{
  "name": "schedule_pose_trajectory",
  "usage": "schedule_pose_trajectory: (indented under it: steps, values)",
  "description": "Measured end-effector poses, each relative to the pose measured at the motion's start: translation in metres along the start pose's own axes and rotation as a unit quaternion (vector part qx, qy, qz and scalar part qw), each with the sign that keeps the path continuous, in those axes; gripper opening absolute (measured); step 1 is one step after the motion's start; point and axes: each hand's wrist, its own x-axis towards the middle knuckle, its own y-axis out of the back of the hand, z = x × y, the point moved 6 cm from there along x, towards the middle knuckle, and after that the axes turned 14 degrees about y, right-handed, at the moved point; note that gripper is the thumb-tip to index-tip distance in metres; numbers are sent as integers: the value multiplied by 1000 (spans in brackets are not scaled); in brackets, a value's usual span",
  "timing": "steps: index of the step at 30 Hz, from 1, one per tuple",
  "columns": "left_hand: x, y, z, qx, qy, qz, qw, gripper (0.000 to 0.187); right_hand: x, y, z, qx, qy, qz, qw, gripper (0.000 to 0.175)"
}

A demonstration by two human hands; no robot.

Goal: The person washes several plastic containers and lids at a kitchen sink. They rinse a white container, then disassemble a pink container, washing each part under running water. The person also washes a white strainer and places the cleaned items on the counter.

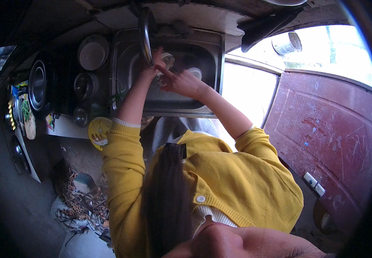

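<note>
A steel sink (173, 104) lies before me with a curved metal faucet (144, 35) over its left half. Under the faucet, my left hand (156, 61) grips a small light-coloured cup (168, 59), tilted with its rim to the right. Reaching in from the right, my right hand (184, 84) has its index finger stretched towards the left wrist, close against the cup. Whether its curled fingers hold anything is hidden. In the sink behind the right hand sits a small white bowl (195, 73).
Left of the sink stand a large pale bowl (93, 53), a metal pot (84, 86), a small glass bowl (80, 116) and a yellow round item (99, 132). Green stalks (118, 95) hang at the sink's left rim. A red door (328, 138) stands at right.
</note>
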Motion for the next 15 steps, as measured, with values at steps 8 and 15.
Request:
schedule_pose_trajectory:
  steps: [8, 15]
  values:
    - [0, -2, 5, -26, 12, -33, 999, 59, 4, -14, -5, 119, -36, 81, 989, 72]
    - [3, -5, 5, -36, 28, -56, 997, 60, -6, -18, 11, 86, -46, 98, 990, 63]
